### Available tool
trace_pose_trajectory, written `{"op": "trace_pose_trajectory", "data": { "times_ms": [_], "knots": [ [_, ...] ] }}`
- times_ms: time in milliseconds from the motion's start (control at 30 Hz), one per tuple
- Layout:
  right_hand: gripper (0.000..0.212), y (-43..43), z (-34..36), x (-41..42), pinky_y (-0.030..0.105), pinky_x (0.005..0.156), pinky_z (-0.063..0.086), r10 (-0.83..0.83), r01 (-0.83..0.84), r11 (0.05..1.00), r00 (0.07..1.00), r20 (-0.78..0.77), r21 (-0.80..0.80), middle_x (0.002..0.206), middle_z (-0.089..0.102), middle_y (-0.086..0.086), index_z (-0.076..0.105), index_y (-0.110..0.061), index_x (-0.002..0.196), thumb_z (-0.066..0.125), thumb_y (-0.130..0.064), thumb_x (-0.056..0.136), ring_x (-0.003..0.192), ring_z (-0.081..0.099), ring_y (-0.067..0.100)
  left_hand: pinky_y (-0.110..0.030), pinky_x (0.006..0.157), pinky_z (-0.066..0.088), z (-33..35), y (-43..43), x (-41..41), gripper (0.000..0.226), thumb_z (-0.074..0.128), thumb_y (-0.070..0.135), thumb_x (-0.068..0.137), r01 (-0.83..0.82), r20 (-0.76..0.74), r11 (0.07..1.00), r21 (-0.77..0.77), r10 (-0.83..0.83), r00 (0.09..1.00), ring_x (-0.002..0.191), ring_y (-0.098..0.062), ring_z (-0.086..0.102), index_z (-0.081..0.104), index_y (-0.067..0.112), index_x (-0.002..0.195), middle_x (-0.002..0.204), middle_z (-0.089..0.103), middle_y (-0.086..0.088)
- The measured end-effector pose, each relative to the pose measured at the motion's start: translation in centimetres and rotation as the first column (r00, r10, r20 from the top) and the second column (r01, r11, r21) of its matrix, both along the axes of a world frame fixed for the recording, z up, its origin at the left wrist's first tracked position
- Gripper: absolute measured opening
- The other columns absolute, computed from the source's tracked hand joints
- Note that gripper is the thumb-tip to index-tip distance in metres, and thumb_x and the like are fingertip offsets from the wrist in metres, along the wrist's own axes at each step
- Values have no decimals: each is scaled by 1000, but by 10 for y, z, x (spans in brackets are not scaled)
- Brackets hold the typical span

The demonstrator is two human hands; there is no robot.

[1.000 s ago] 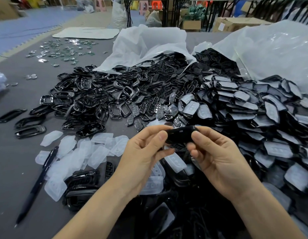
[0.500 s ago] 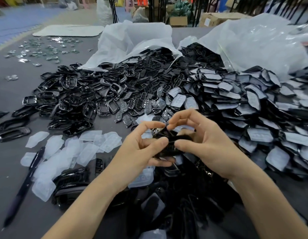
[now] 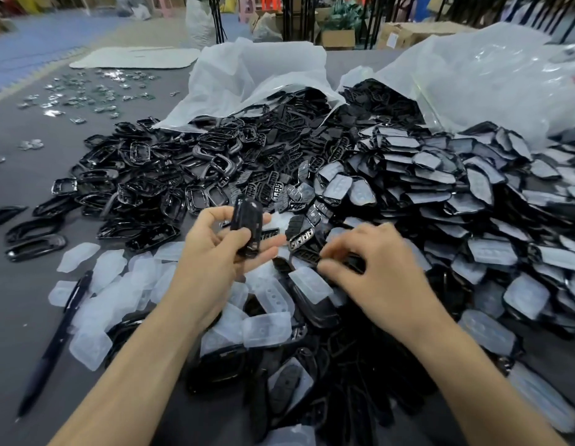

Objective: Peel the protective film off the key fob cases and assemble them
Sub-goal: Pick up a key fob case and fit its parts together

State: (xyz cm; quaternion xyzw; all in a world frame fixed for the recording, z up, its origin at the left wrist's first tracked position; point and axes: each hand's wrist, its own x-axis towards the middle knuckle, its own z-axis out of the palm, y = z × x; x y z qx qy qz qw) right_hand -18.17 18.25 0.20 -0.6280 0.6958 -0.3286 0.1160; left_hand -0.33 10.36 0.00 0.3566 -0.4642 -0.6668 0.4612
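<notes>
Half a second ago both hands were working 1 black case (image 3: 247, 226) together in front of the chest; now the right hand (image 3: 379, 268) has let go of it and dropped to the heap on the table (image 3: 15, 317), while the left hand (image 3: 215, 252) has lifted the case a little and turned it nearly upright. The left thumb and fingers curl round its lower half, so the case sits well above the loose parts, apart from them. The right hand's fingers are bent down over a dark piece among the button pads (image 3: 300, 238) and clear films (image 3: 109, 268), but motion blur hides whether they have closed on anything, so I cannot tell. This split suggests that the held case is finished with 1 step and the right hand is fetching the next part to fit into it. Film-covered shells (image 3: 473, 220) still lie piled to the right, bare frames (image 3: 144, 175) to the left, both spilling from white bags (image 3: 257, 75). A pen (image 3: 59, 336) lies beside the films.
</notes>
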Motion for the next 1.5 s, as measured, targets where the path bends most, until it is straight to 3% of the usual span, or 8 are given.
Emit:
{"op": "trace_pose_trajectory", "data": {
  "times_ms": [100,333,533,733,933,1067,1267,1500],
  "knots": [
    [24,1,-8,12,30,100,29,107,-79,971,987,-116,225,100,53,-12,69,-32,104,67,-44,83,106,31,11,-31,64,59,0,1,-2,21,36,-7,97,15,-73,997,74,-9,997,89,-37,71,43,9,108,102,72,-18],
    [19,4,-8,18,23,85,16,122,-117,978,992,-21,176,92,56,-19,50,-36,85,68,-32,85,103,34,4,-31,65,59,-5,6,-6,23,32,-8,97,85,-78,995,62,-80,994,89,-38,71,39,13,101,99,72,-19],
    [18,3,2,10,9,63,44,-62,165,968,885,462,-187,76,59,-19,58,-33,88,73,-24,82,68,58,1,-36,72,59,-13,14,-16,26,34,-9,98,220,-24,975,33,-219,975,91,-36,71,39,17,100,104,72,-15],
    [52,1,1,6,18,72,53,-49,217,967,679,732,-136,103,64,-10,58,-44,108,72,-2,80,77,70,9,-37,76,58,-14,20,-19,21,34,-6,99,301,-98,953,6,-299,949,96,-36,70,39,15,103,111,70,-15],
    [45,1,-2,3,17,75,53,-9,178,974,647,762,-139,79,73,2,61,-34,109,72,0,80,75,70,13,-36,75,58,-16,18,-18,21,34,-5,99,275,-61,961,-18,-276,959,95,-34,70,40,15,104,111,71,-13],
    [20,1,-1,4,20,67,54,21,162,977,585,811,-142,77,74,4,73,-24,89,71,-5,82,68,69,13,-35,75,57,-18,17,-17,21,36,-4,99,283,-52,959,-14,-283,958,95,-34,70,41,16,104,108,71,-14],
    [18,1,3,6,18,62,53,13,202,971,495,869,-129,65,70,5,72,-17,71,67,-9,87,62,68,13,-34,75,58,-18,17,-17,20,37,-4,99,293,-50,956,-7,-293,955,94,-34,70,41,14,105,105,72,-15],
    [11,3,6,7,25,62,57,-4,175,980,502,865,-97,72,74,4,72,-17,81,67,-9,85,63,71,17,-31,75,58,-17,20,-20,19,37,-5,99,291,-4,956,-35,-291,957,93,-28,72,44,9,111,103,73,-10]
  ]
}}
